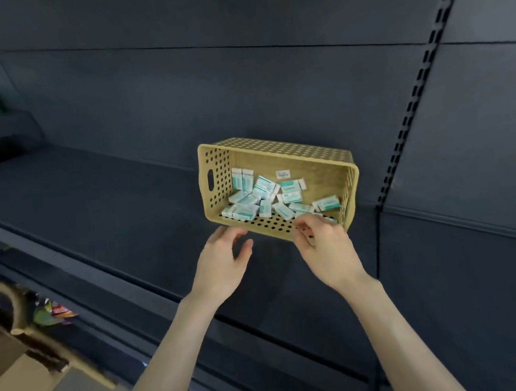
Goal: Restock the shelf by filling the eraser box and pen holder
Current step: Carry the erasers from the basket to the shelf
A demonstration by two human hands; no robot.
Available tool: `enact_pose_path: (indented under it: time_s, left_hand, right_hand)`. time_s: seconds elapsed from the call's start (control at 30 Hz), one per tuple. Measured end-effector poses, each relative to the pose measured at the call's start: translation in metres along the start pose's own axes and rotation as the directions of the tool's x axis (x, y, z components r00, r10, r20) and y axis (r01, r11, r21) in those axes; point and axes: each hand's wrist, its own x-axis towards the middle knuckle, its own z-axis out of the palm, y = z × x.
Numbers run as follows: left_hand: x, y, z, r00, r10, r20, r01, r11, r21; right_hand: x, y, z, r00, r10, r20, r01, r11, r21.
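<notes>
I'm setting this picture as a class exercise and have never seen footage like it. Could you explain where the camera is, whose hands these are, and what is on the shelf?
The camera sits on a person's head, looking down at their own hands; there is no robot. On the dark shelf rests a yellow perforated basket holding loose white-and-teal erasers. The left hand is open near the basket's front rim. The right hand curls its fingers at that rim; what it grips is unclear.

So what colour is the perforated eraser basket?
The basket is tan yellow; head view.
</notes>
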Motion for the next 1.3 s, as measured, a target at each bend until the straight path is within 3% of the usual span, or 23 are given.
enact_pose_path:
  time_s: [0.13, 0.37, 0.57, 0.73, 0.93, 1.07, 1.17, 1.3]
  left_hand:
    - [0.046, -0.027, 0.0, 0.998, 0.017, 0.058, -0.021, 0.996, 0.083]
    - [0.1, -0.063, 0.011, 0.935, 0.134, 0.327, -0.192, 0.97, 0.152]
    - [0.103, -0.077, 0.012, 0.943, 0.231, 0.24, -0.232, 0.972, -0.023]
    - [0.107, -0.082, 0.011, 0.967, 0.167, 0.192, -0.137, 0.977, -0.162]
    - [0.104, -0.084, 0.012, 0.96, 0.202, 0.196, -0.171, 0.972, -0.163]
    - [0.102, -0.083, 0.01, 0.961, 0.213, 0.177, -0.19, 0.972, -0.14]
    - [0.099, -0.082, 0.007, 0.957, 0.228, 0.18, -0.206, 0.969, -0.135]
    - [0.101, -0.079, 0.004, 0.967, 0.164, 0.194, -0.128, 0.974, -0.187]
  right_hand:
    - [0.031, -0.004, 0.03, 0.996, 0.08, 0.029, -0.08, 0.997, -0.019]
    - [0.068, -0.002, 0.074, 0.938, 0.347, 0.016, -0.343, 0.932, -0.116]
    - [0.072, 0.002, 0.094, 0.891, 0.356, -0.282, -0.404, 0.905, -0.132]
    - [0.076, 0.0, 0.098, 0.865, 0.411, -0.288, -0.477, 0.852, -0.217]
    - [0.082, -0.01, 0.101, 0.821, 0.523, -0.227, -0.569, 0.78, -0.261]
    - [0.085, -0.01, 0.097, 0.803, 0.56, -0.202, -0.592, 0.789, -0.167]
    - [0.086, -0.013, 0.099, 0.837, 0.521, -0.164, -0.539, 0.838, -0.086]
    - [0.089, -0.02, 0.097, 0.832, 0.522, -0.19, -0.459, 0.838, 0.295]
